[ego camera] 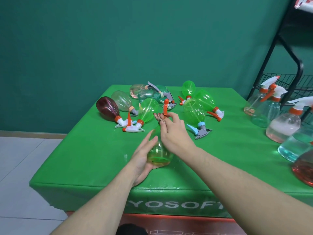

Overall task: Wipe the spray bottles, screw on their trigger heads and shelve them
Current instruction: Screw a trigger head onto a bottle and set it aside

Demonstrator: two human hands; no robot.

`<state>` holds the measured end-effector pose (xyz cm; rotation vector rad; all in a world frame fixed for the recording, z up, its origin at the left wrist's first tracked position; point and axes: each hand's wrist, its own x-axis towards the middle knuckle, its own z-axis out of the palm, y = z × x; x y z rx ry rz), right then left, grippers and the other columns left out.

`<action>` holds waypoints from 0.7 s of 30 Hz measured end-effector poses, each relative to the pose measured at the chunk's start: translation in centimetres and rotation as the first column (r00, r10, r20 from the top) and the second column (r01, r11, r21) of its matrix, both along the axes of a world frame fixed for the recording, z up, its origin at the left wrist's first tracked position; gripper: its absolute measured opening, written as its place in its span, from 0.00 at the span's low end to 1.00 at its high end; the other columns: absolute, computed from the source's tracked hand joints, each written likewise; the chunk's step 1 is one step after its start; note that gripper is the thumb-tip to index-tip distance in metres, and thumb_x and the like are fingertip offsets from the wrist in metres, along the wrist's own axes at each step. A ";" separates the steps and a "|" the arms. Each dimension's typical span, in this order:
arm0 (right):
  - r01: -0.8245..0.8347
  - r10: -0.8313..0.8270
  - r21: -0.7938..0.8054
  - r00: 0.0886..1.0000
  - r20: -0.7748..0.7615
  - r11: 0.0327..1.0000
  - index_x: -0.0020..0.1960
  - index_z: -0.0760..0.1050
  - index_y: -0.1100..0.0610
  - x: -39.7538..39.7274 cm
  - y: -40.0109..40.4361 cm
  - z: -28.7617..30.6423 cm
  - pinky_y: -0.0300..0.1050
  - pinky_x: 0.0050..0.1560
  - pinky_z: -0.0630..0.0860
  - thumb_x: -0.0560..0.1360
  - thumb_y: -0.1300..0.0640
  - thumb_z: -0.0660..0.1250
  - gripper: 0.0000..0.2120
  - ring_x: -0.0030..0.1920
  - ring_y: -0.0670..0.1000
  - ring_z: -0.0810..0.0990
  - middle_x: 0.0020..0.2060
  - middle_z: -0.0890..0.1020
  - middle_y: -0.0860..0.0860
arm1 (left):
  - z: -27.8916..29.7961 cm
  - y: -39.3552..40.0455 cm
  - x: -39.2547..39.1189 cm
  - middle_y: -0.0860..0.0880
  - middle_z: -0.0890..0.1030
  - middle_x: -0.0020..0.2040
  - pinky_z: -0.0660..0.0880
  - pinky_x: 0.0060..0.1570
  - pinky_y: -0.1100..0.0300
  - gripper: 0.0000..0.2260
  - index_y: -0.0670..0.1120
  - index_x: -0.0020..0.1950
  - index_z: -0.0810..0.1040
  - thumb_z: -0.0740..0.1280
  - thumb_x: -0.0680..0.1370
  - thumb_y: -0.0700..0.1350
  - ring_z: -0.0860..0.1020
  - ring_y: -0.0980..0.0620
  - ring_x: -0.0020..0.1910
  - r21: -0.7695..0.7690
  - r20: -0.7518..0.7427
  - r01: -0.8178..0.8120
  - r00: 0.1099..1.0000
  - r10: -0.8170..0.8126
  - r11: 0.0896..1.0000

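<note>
In hand: green bottle (pixel 159 150), upright at desk (pixel 84 150) front; my left hand (pixel 144 158) flat against it, my right hand (pixel 172 131) pinching cloth (pixel 158 117) at trigger head (pixel 165 107). Shelved: several on rack (pixel 288 85). Outstanding: nine lying.

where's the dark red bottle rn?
Head view: the dark red bottle lies on its side at the far left of the pile on the green table, beside a clear bottle, left of both hands.
</note>
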<state>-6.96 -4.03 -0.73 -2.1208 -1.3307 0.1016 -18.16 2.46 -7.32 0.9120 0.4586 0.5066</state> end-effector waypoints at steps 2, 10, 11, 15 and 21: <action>-0.029 0.029 0.056 1.000 0.004 0.998 0.76 0.69 0.53 -0.3 -0.2 -0.8 0.45 0.75 0.58 0.85 0.52 0.51 0.21 0.68 0.53 0.64 0.74 0.64 0.48 | 0.0 -0.1 0.0 0.44 0.83 0.64 0.81 0.53 0.37 0.33 0.58 0.78 0.68 0.72 0.73 0.52 0.84 0.37 0.57 0.000 0.004 -0.004 1.000 0.004 1.000; -0.171 0.181 0.169 0.982 -0.047 0.971 0.76 0.68 0.49 -2.1 -3.0 -2.7 0.43 0.80 0.47 0.86 0.51 0.52 0.20 0.79 0.42 0.51 0.79 0.60 0.45 | 0.6 -0.6 0.0 0.49 0.85 0.62 0.84 0.48 0.45 0.26 0.56 0.73 0.73 0.63 0.76 0.63 0.85 0.48 0.57 0.084 -0.011 -0.031 0.999 0.032 0.996; -0.186 0.196 0.161 0.980 -0.042 0.969 0.78 0.66 0.47 -2.5 -3.5 -3.2 0.42 0.80 0.46 0.86 0.49 0.52 0.21 0.80 0.42 0.48 0.80 0.58 0.43 | 0.5 -0.5 -0.1 0.49 0.85 0.62 0.84 0.49 0.46 0.27 0.55 0.73 0.74 0.61 0.76 0.64 0.85 0.49 0.58 0.089 -0.009 -0.040 0.999 0.041 0.995; -0.218 0.226 0.180 0.974 -0.024 0.959 0.78 0.65 0.46 -3.4 -5.5 -4.7 0.39 0.79 0.43 0.86 0.49 0.50 0.21 0.80 0.41 0.44 0.80 0.57 0.40 | 0.2 -0.3 0.0 0.45 0.83 0.64 0.84 0.48 0.48 0.35 0.52 0.76 0.71 0.57 0.74 0.68 0.84 0.48 0.60 0.054 -0.017 -0.069 0.997 0.070 0.996; -0.184 0.192 0.294 0.981 0.001 0.938 0.66 0.77 0.50 -3.4 -5.2 -5.0 0.46 0.79 0.55 0.84 0.51 0.59 0.14 0.79 0.47 0.58 0.74 0.69 0.43 | 0.4 -0.3 0.4 0.45 0.82 0.67 0.83 0.49 0.51 0.35 0.53 0.79 0.68 0.60 0.75 0.67 0.82 0.47 0.64 -0.004 -0.034 -0.067 0.997 0.067 0.998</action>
